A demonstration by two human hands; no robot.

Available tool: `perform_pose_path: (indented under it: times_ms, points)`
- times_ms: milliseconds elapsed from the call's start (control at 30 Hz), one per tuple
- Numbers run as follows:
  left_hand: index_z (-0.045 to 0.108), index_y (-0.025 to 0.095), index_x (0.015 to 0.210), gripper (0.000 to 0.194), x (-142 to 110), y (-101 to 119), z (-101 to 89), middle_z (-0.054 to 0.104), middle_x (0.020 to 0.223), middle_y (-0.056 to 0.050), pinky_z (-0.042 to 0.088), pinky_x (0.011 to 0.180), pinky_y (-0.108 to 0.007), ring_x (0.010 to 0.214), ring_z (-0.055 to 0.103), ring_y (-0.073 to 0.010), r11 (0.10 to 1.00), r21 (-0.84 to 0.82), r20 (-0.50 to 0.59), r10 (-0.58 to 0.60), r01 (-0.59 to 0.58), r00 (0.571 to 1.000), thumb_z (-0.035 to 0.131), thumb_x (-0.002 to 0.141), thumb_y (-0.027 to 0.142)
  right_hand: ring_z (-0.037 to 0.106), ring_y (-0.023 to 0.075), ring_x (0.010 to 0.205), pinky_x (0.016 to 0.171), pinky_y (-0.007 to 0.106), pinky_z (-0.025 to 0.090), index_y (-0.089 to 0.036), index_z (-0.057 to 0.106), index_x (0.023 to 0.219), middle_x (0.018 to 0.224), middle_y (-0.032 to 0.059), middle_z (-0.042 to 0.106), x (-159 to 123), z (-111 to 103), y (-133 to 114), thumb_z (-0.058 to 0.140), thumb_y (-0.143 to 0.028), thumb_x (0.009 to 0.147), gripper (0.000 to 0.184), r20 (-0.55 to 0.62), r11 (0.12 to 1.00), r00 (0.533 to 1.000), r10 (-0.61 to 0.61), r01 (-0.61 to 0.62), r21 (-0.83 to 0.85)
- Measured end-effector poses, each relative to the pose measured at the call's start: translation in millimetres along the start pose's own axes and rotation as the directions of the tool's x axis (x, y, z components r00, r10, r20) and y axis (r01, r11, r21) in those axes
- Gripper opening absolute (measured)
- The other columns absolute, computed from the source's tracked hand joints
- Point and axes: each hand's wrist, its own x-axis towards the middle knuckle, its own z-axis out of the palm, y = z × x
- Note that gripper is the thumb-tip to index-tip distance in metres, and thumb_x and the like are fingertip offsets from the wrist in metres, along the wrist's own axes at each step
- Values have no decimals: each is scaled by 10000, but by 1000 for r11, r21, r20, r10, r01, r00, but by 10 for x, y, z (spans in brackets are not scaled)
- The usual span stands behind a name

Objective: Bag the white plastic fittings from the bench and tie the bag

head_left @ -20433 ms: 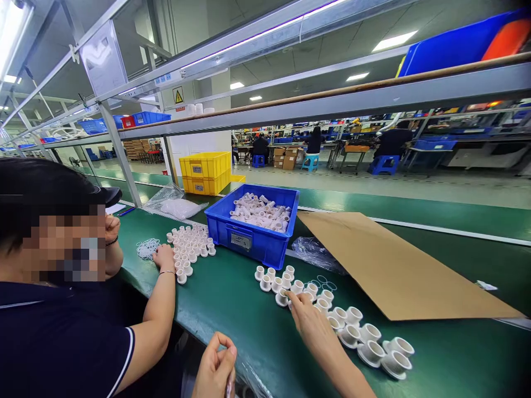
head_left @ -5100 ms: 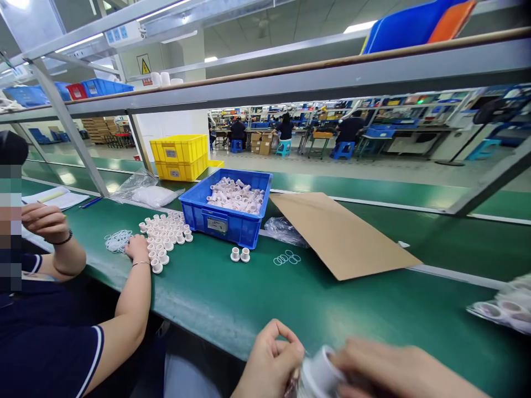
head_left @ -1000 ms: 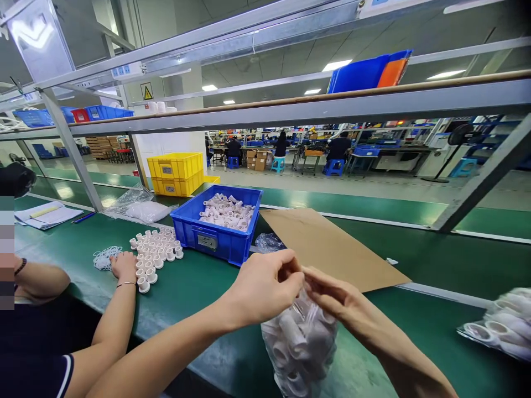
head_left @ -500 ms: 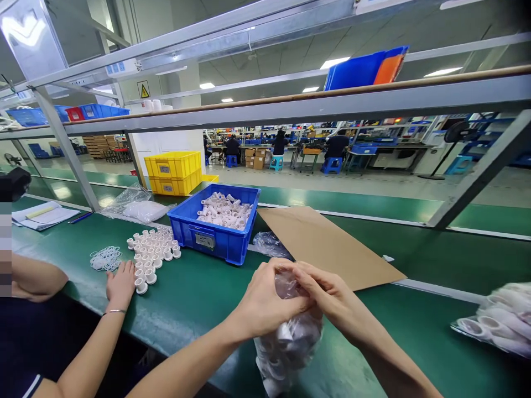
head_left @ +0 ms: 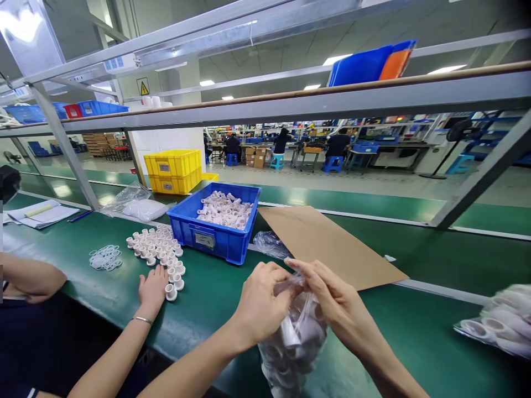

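Note:
My left hand (head_left: 261,304) and my right hand (head_left: 332,301) pinch the top of a clear plastic bag (head_left: 294,342) filled with white plastic fittings. The bag hangs over the near edge of the green table (head_left: 215,298). Both hands meet at the bag's mouth, fingers closed on the film. A blue bin (head_left: 215,226) of loose white fittings stands behind my hands to the left.
A co-worker's hand (head_left: 153,287) slides a group of white fittings (head_left: 160,254) along the table at left, beside white rings (head_left: 104,257). A cardboard sheet (head_left: 327,243) lies behind my hands. Another filled bag (head_left: 498,320) lies at right. Yellow crates (head_left: 174,171) stand farther back.
My hands shifted slightly on the bag's mouth and the bag dropped a little. The co-worker's hand moved right and nearer, pushing some fittings with it.

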Motion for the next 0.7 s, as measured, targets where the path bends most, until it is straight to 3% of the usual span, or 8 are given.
perform_pose_path:
  times_ms: [100, 233, 367, 467, 533, 633, 700]
  points:
    - [597, 212, 737, 237, 0, -6, -7, 647, 860, -19, 422, 749, -325, 859, 569, -199, 996, 85, 46, -3, 0, 999, 547, 968, 234, 645, 211, 888, 776, 307, 535, -276, 725, 1271, 964, 53, 662, -29, 20, 0, 472, -539, 1044, 430, 1, 998, 1000, -21, 21, -51]
    - [588, 211, 727, 190, -16, 25, 7, 649, 838, -12, 377, 692, -324, 803, 527, -191, 985, 170, 58, -12, 2, 998, 535, 877, 109, 615, 206, 817, 764, 327, 538, -251, 663, 1367, 909, 35, 609, -67, 94, -22, 621, -569, 964, 516, -1, 989, 999, -45, 45, -142]
    - [659, 214, 812, 213, -31, 50, 38, 685, 878, -19, 379, 715, -327, 809, 520, -193, 987, 161, 32, 21, -26, 999, 496, 940, 165, 596, 185, 789, 750, 302, 510, -271, 736, 1243, 864, 19, 591, -94, 132, -23, 558, -519, 1017, 380, -62, 996, 998, -26, 21, -88]
    - [681, 201, 855, 126, -9, 29, -15, 684, 923, -24, 399, 767, -317, 857, 538, -192, 1000, -12, 92, 23, -22, 995, 585, 923, 247, 591, 171, 802, 727, 269, 483, -291, 762, 1135, 858, 10, 593, -107, 80, 14, 528, -491, 1043, 321, -26, 998, 999, 26, -25, 55]
    - [656, 182, 794, 89, 24, -8, -89, 645, 899, -15, 407, 782, -296, 862, 544, -177, 968, -240, 182, -32, 76, 983, 681, 841, 254, 573, 159, 774, 673, 251, 462, -295, 755, 1084, 850, 1, 575, -107, 14, 46, 526, -497, 1045, 308, 44, 987, 997, 60, -66, 148]
    - [650, 161, 811, 142, 70, -69, -185, 624, 921, -15, 421, 814, -273, 878, 556, -158, 778, -557, 347, -99, 289, 933, 739, 777, 266, 549, 153, 746, 632, 246, 440, -278, 728, 975, 843, -1, 557, -90, -101, 78, 505, -488, 1055, 317, 162, 975, 987, 18, -53, 214]
    - [662, 154, 860, 161, 84, -93, -213, 638, 927, -22, 424, 830, -273, 888, 563, -158, 696, -627, 400, -98, 350, 911, 742, 774, 263, 556, 158, 744, 638, 254, 450, -265, 702, 922, 838, 5, 562, -74, -182, 77, 485, -468, 1065, 330, 218, 981, 974, -55, 12, 195]
